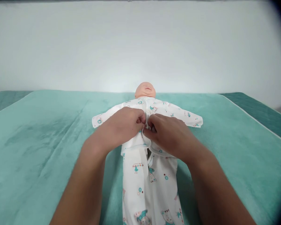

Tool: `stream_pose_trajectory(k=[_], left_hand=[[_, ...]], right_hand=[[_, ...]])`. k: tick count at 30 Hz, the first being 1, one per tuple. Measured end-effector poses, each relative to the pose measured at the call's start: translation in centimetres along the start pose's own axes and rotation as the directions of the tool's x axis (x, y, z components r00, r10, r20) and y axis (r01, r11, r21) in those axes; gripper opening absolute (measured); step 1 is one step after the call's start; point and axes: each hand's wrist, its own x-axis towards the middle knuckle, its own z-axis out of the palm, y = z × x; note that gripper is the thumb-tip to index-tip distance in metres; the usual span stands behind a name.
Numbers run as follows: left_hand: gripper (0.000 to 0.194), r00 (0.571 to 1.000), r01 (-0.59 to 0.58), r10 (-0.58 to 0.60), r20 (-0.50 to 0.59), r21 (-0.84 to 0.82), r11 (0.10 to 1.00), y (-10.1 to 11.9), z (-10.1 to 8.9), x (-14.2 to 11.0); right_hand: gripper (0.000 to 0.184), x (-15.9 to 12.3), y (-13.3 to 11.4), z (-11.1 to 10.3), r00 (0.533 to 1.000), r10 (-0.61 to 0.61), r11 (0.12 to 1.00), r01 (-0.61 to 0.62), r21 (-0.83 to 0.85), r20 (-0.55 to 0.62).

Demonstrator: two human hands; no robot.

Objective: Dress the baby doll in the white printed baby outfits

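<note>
A baby doll (145, 89) lies on its back, its head at the far end. It wears a white printed baby jacket (131, 144) with both sleeves spread to the sides, and white printed pants (134, 184). Over the chest, my left hand (128, 122) pinches the jacket's front edge. My right hand (166, 129) pinches the other front edge close beside it, fingertips nearly meeting at the middle opening. One round button (148, 110) shows above my fingers near the collar. Whatever sits between my fingertips is mostly hidden. Below the hands, the jacket's hem parts slightly at the centre.
A light green blanket (49, 150) lies under the doll, with a few creases on the left. Darker green cloth (255, 109) shows at the right and left back corners. A plain white wall (140, 43) rises behind.
</note>
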Motion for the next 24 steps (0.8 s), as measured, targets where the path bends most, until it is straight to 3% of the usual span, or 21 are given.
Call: stream_pose_trajectory(k=[4,8,11,15,18,24], left_hand=[[0.017,1.0,-0.009,0.009,0.002,-0.018,1.0,0.0,0.1,0.1],[0.019,1.0,-0.022,0.022,0.013,-0.01,1.0,0.3,0.1,0.1],[0.022,0.999,-0.03,0.03,0.032,0.009,1.0,0.7,0.1,0.1],[0.026,0.999,-0.029,0.028,0.016,0.074,0.997,1.1,0.3,0.1],[0.025,1.0,-0.026,0.027,-0.003,0.126,0.992,1.1,0.5,0.2],[0.024,0.999,-0.044,0.044,-0.006,0.058,0.997,0.7,0.6,0.3]], right_hand=[[0.024,0.2,0.6,-0.5,0.999,-0.012,0.995,0.008,0.103,0.041],[0.018,0.4,1.7,-1.4,0.989,-0.002,0.945,-0.046,0.323,0.145],[0.011,0.6,2.6,-1.6,0.978,0.006,0.854,-0.114,0.507,0.21],[0.011,1.0,3.1,-1.2,0.983,0.018,0.669,-0.149,0.728,0.185],[0.011,1.3,3.0,-0.9,0.988,0.031,0.584,-0.142,0.8,0.153],[0.02,1.3,3.2,-1.0,0.983,-0.009,0.563,-0.145,0.814,0.182]])
